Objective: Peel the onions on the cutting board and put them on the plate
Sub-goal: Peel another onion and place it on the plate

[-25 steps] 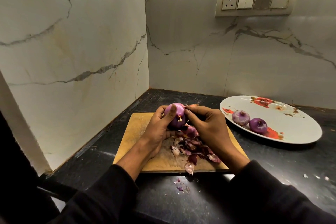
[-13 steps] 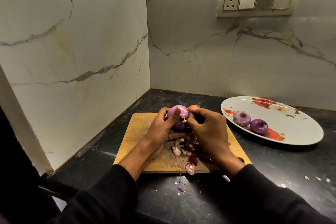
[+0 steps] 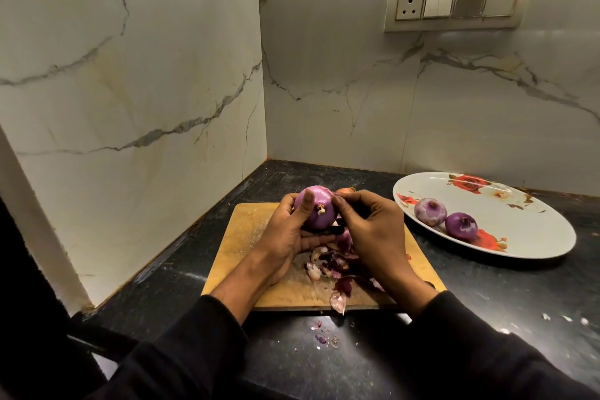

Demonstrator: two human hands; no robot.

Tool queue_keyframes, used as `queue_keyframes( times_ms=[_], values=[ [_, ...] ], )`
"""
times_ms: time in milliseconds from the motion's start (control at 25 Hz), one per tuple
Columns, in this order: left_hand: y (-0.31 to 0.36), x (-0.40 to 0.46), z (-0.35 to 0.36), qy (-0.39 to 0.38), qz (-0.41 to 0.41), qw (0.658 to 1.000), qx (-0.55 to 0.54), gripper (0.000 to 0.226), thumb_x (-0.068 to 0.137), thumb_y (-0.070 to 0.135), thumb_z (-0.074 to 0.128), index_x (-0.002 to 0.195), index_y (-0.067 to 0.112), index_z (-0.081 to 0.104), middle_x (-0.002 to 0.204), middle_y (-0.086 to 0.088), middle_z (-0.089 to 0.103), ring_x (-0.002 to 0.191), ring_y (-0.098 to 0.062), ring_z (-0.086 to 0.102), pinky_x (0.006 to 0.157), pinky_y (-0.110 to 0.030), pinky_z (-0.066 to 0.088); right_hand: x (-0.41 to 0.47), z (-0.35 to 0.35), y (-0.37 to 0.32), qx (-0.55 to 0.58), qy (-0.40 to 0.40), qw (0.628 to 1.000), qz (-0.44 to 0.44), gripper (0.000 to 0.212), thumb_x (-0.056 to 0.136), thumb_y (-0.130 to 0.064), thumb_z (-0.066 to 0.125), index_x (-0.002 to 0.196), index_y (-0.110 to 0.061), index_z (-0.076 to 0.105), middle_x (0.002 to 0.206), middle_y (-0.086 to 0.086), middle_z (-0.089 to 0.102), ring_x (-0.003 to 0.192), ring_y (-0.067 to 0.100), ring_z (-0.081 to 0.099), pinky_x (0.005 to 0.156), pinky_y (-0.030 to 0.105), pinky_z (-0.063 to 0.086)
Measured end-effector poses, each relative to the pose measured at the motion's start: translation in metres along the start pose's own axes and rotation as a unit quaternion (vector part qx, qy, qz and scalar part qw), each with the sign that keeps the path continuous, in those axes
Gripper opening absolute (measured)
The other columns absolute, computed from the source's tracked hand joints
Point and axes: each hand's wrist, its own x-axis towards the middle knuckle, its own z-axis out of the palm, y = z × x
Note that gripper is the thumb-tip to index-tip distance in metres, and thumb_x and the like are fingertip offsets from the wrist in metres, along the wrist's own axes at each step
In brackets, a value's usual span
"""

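Onion (image 3: 316,213) work is mid-peel in the head view: the left hand (image 3: 285,234) cups the purple bulb above the far part of the cutting board (image 3: 240,237), thumb curled over its top and fingers wrapped beneath. The right hand (image 3: 373,230) has its fingertips (image 3: 337,203) pinched together on the bulb's right shoulder, apparently on a strip of skin. Compared with a second ago, the bulb has been turned a little so its root tuft now faces the camera, and the right fingers have shifted to a fresh spot; that suggests the last patches of skin are being worked off. Peelings (image 3: 334,265) lie piled on the board beneath the hands. Right of the board, two peeled onions (image 3: 444,217) already sit on the plate (image 3: 535,227), so this bulb looks close to joining them.
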Motion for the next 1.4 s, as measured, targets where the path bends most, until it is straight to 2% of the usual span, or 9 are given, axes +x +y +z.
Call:
queue_keyframes(
  times_ms=[160, 240, 480, 640, 760, 880, 1040, 1160, 1400],
  values=[
    [-0.002, 0.0, 0.0, -0.002, 0.0, 0.999, 0.044, 0.075, 0.068, 0.058, 0.068, 0.124, 0.011, 0.051, 0.125, -0.021, 0.061, 0.1, -0.034, 0.073, 0.073, -0.037, 0.063, -0.004, 0.003, 0.0, -0.117, 0.025, 0.991, -0.059, 0.008, 0.092, -0.012, 0.069, 0.1, -0.012, 0.069, 0.09, -0.003, 0.071, 0.08, 0.005, 0.066, 0.07, 0.009, 0.051],
    [-0.002, 0.001, 0.0, -0.003, 0.0, 0.999, 0.046, 0.068, 0.073, 0.055, 0.067, 0.123, 0.011, 0.052, 0.124, -0.021, 0.061, 0.099, -0.034, 0.073, 0.073, -0.037, 0.063, -0.003, 0.004, 0.002, -0.151, 0.026, 0.986, -0.07, 0.007, 0.093, -0.013, 0.067, 0.1, -0.011, 0.067, 0.088, -0.002, 0.068, 0.079, 0.007, 0.063, 0.067, 0.011, 0.05],
    [-0.006, 0.004, -0.002, -0.023, 0.003, 1.0, 0.011, 0.064, 0.085, 0.046, 0.061, 0.134, 0.005, 0.051, 0.128, -0.024, 0.062, 0.105, -0.041, 0.07, 0.084, -0.05, 0.061, 0.003, 0.0, 0.001, -0.086, 0.058, 0.995, -0.011, 0.005, 0.094, -0.014, 0.066, 0.099, -0.015, 0.066, 0.083, -0.007, 0.065, 0.076, 0.004, 0.063, 0.064, 0.009, 0.048],
    [-0.009, 0.008, -0.006, -0.025, 0.0, 1.0, 0.019, 0.063, 0.089, 0.05, 0.063, 0.135, 0.008, 0.053, 0.128, -0.028, 0.061, 0.107, -0.045, 0.068, 0.08, -0.049, 0.062, 0.006, -0.004, 0.0, -0.007, 0.016, 1.0, 0.025, 0.024, 0.092, -0.028, 0.069, 0.114, -0.018, 0.065, 0.094, -0.013, 0.069, 0.088, -0.001, 0.068, 0.071, 0.014, 0.055],
    [-0.01, 0.008, -0.006, -0.028, -0.001, 0.999, 0.04, 0.071, 0.083, 0.056, 0.067, 0.134, 0.009, 0.056, 0.127, -0.028, 0.062, 0.109, -0.045, 0.067, 0.072, -0.041, 0.064, 0.005, -0.003, 0.005, -0.05, 0.014, 0.999, 0.001, 0.015, 0.092, -0.022, 0.071, 0.105, -0.017, 0.075, 0.091, -0.009, 0.073, 0.085, 0.003, 0.069, 0.07, 0.016, 0.056],
    [-0.009, 0.007, -0.006, -0.047, -0.001, 0.998, 0.04, 0.068, 0.087, 0.053, 0.065, 0.136, 0.007, 0.054, 0.126, -0.028, 0.063, 0.107, -0.047, 0.067, 0.079, -0.049, 0.062, 0.005, -0.002, 0.007, -0.09, 0.047, 0.995, -0.01, 0.008, 0.094, -0.018, 0.068, 0.098, -0.017, 0.074, 0.083, -0.01, 0.07, 0.08, -0.002, 0.065, 0.067, 0.013, 0.052],
    [-0.007, 0.007, -0.006, -0.046, 0.003, 0.998, 0.033, 0.058, 0.093, 0.048, 0.056, 0.135, 0.007, 0.056, 0.126, -0.025, 0.065, 0.109, -0.045, 0.067, 0.078, -0.049, 0.061, 0.01, -0.003, 0.014, -0.012, 0.066, 0.995, 0.076, 0.007, 0.097, -0.02, 0.064, 0.094, -0.019, 0.07, 0.081, -0.004, 0.07, 0.076, 0.012, 0.069, 0.069, 0.032, 0.061],
    [-0.006, 0.006, -0.005, -0.034, 0.006, 0.999, 0.031, 0.054, 0.095, 0.046, 0.053, 0.134, 0.008, 0.055, 0.124, -0.024, 0.066, 0.107, -0.045, 0.068, 0.076, -0.048, 0.062, 0.011, -0.003, 0.016, 0.006, 0.037, 0.996, 0.079, 0.013, 0.097, -0.018, 0.062, 0.109, -0.02, 0.067, 0.095, 0.0, 0.072, 0.086, 0.013, 0.071, 0.074, 0.04, 0.062],
    [-0.001, 0.004, -0.004, -0.021, 0.009, 1.0, 0.006, 0.056, 0.095, 0.047, 0.05, 0.133, 0.005, 0.054, 0.121, -0.026, 0.067, 0.102, -0.039, 0.071, 0.07, -0.041, 0.063, 0.003, 0.002, 0.006, -0.038, -0.049, 0.998, 0.0, 0.036, 0.089, -0.027, 0.074, 0.124, -0.018, 0.069, 0.104, -0.009, 0.073, 0.096, 0.002, 0.068, 0.081, 0.022, 0.057]
  ],
)
